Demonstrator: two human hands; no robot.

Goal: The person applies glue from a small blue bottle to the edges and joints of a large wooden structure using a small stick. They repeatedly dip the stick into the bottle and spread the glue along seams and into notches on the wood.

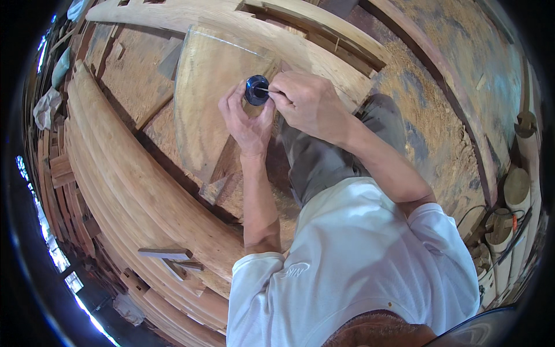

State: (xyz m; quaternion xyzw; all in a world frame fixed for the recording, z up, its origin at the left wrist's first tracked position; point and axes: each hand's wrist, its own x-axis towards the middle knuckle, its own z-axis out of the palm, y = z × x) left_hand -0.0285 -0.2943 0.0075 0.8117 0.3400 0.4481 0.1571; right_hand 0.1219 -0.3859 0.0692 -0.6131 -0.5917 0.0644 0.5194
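Observation:
My left hand (248,124) is closed round the side of a small, round, dark blue glossy object (255,87), its dark inner face turned up. I cannot make out exactly what kind it is. Beside it on the right, my right hand (315,107) is closed in a pinch on a thin metal rod (263,89). The rod's end reaches over the middle of the blue object; whether it is fixed there I cannot tell. Both hands are raised above a broad, flat wooden panel (205,98) with a curved edge.
A long wooden beam (202,17) with cut slots crosses the far side. Several curved timbers (144,185) lie along the left, with small wood offcuts (165,253) on them. Sawdust covers the floor (430,115) on the right. More round posts (516,188) stand at the far right.

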